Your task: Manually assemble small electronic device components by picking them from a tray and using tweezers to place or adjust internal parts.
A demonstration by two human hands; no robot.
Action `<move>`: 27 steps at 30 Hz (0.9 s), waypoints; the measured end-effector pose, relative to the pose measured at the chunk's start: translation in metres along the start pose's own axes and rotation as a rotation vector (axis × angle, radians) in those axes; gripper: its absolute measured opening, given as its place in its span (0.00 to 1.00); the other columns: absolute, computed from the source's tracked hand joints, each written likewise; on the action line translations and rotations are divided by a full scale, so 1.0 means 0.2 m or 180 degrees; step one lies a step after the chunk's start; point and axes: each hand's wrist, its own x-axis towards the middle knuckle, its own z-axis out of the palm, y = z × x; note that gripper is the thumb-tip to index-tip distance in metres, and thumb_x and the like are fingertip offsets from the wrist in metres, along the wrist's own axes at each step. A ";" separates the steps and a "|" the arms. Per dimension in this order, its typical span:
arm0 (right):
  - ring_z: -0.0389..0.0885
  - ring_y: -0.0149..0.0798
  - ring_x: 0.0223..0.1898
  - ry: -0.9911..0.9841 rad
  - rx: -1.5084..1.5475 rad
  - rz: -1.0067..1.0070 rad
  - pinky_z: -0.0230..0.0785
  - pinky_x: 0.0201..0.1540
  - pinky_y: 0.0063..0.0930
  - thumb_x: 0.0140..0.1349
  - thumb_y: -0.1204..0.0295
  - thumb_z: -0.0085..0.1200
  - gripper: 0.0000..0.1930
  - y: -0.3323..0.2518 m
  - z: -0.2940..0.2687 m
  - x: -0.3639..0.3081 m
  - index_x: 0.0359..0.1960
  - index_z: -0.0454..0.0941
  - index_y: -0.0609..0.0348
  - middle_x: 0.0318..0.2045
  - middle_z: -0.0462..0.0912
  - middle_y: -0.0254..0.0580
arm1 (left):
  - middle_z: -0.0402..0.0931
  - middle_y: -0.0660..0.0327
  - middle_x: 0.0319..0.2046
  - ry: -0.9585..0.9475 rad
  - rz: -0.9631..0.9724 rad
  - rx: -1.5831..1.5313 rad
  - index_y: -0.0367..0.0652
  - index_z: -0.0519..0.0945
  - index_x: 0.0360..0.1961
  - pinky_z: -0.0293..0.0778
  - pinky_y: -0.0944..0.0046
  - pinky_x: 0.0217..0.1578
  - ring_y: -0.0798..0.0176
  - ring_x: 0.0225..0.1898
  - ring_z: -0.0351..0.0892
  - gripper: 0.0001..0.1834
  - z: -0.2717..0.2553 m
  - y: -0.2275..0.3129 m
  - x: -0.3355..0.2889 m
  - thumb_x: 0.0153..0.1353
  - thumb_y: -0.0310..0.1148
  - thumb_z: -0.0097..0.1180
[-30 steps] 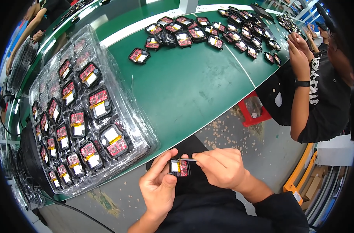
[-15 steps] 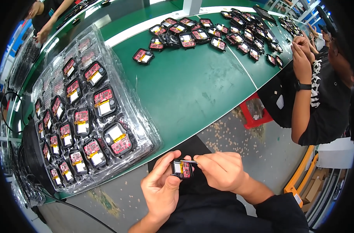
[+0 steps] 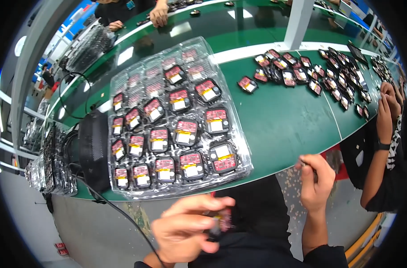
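Just in front of my body, my left hand (image 3: 179, 230) holds a small black device housing (image 3: 224, 219) with a red circuit board, its fingers and thumb around the edges. Motion blurs the piece. Off to the right, by the table's front edge, my right hand (image 3: 318, 183) is closed with thumb and forefinger together. Whatever sits in that pinch is too small and blurred to name. Left of it, a clear plastic blister tray (image 3: 244, 166) bears rows of similar open housings (image 3: 217, 120), each with a red board, a white block and yellow tape.
More housings (image 3: 289, 78) lie heaped at the back right of the green table (image 3: 283, 120). A black bag-like object (image 3: 94, 152) and a cable (image 3: 123, 219) are left of the tray. A co-worker's hands (image 3: 386, 105) are at the far right; another person's hand (image 3: 159, 14) is across the table.
The view has swung left. My hands have moved apart: the right has drawn away from the housing toward the table edge; the left still holds it. The thin metal tool is no longer plainly visible.
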 end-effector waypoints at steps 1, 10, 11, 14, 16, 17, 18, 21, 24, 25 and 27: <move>0.84 0.39 0.29 0.0050 -0.0015 -0.0053 0.74 0.32 0.28 0.70 0.77 0.56 0.07 0.03 0.03 0.04 0.43 0.81 0.70 0.31 0.85 0.49 | 0.75 0.42 0.59 0.0131 0.0300 0.0057 0.40 0.82 0.55 0.76 0.38 0.60 0.30 0.61 0.77 0.26 -0.02 0.05 0.04 0.55 0.28 0.75; 0.76 0.29 0.27 0.0171 0.0690 0.0721 0.66 0.30 0.26 0.73 0.72 0.54 0.08 0.14 0.23 0.22 0.44 0.80 0.67 0.28 0.84 0.40 | 0.79 0.56 0.48 0.0842 0.0133 0.2500 0.32 0.76 0.51 0.80 0.67 0.49 0.65 0.49 0.81 0.17 -0.46 0.34 0.70 0.62 0.16 0.64; 0.76 0.30 0.28 0.0239 0.0590 0.0840 0.66 0.31 0.26 0.73 0.72 0.54 0.08 0.13 0.24 0.23 0.44 0.80 0.67 0.28 0.83 0.40 | 0.79 0.58 0.45 0.0987 0.0011 0.2611 0.33 0.76 0.50 0.80 0.69 0.46 0.68 0.47 0.81 0.17 -0.50 0.34 0.74 0.61 0.14 0.63; 0.76 0.31 0.27 0.0248 0.0607 0.0915 0.67 0.30 0.26 0.73 0.72 0.54 0.08 0.12 0.23 0.24 0.43 0.80 0.66 0.27 0.83 0.40 | 0.77 0.57 0.49 0.0728 0.0267 0.3553 0.35 0.75 0.42 0.79 0.70 0.48 0.68 0.46 0.81 0.12 -0.63 0.30 0.81 0.61 0.16 0.65; 0.76 0.31 0.27 0.0229 0.0610 0.0942 0.67 0.30 0.26 0.73 0.72 0.54 0.08 0.13 0.22 0.24 0.43 0.80 0.66 0.27 0.83 0.40 | 0.78 0.58 0.46 0.0667 0.0409 0.3796 0.35 0.76 0.40 0.80 0.69 0.47 0.68 0.45 0.82 0.11 -0.66 0.28 0.85 0.61 0.17 0.66; 0.76 0.31 0.27 0.0180 0.0547 0.0941 0.67 0.30 0.27 0.73 0.72 0.54 0.08 0.12 0.22 0.24 0.43 0.80 0.66 0.27 0.83 0.40 | 0.80 0.58 0.42 0.0601 0.0332 0.4374 0.33 0.78 0.39 0.80 0.69 0.46 0.69 0.45 0.82 0.09 -0.67 0.28 0.85 0.60 0.18 0.67; 0.76 0.31 0.27 0.0141 0.0473 0.0948 0.67 0.30 0.27 0.73 0.72 0.54 0.08 0.12 0.21 0.24 0.43 0.80 0.66 0.27 0.82 0.40 | 0.82 0.59 0.38 0.0514 0.0249 0.4941 0.32 0.79 0.37 0.80 0.68 0.45 0.69 0.44 0.83 0.08 -0.67 0.27 0.87 0.60 0.18 0.67; 0.76 0.31 0.26 0.0183 0.0557 0.0906 0.67 0.29 0.27 0.73 0.72 0.54 0.08 0.13 0.21 0.24 0.43 0.80 0.66 0.27 0.82 0.40 | 0.85 0.57 0.34 0.0569 0.0410 0.4743 0.31 0.84 0.40 0.79 0.65 0.44 0.66 0.42 0.85 0.09 -0.65 0.26 0.86 0.59 0.21 0.68; 0.78 0.32 0.27 0.0225 0.0425 0.0740 0.68 0.30 0.27 0.73 0.74 0.53 0.08 0.11 0.20 0.24 0.44 0.80 0.67 0.27 0.82 0.42 | 0.87 0.51 0.40 0.0290 0.0511 0.4892 0.33 0.86 0.44 0.79 0.62 0.47 0.56 0.42 0.87 0.10 -0.61 0.27 0.87 0.60 0.22 0.67; 0.78 0.32 0.27 0.0268 0.0376 0.0760 0.68 0.30 0.27 0.73 0.74 0.53 0.08 0.10 0.19 0.24 0.44 0.80 0.67 0.27 0.82 0.42 | 0.87 0.50 0.40 0.0107 0.0455 0.4853 0.34 0.87 0.43 0.78 0.61 0.48 0.54 0.43 0.88 0.09 -0.61 0.26 0.87 0.61 0.22 0.66; 0.79 0.34 0.28 0.0317 0.0443 0.0750 0.72 0.32 0.28 0.73 0.75 0.53 0.07 0.10 0.19 0.22 0.45 0.80 0.67 0.28 0.82 0.43 | 0.86 0.48 0.39 -0.0144 0.0834 0.4876 0.33 0.86 0.41 0.78 0.57 0.45 0.46 0.41 0.86 0.08 -0.64 0.23 0.89 0.61 0.23 0.62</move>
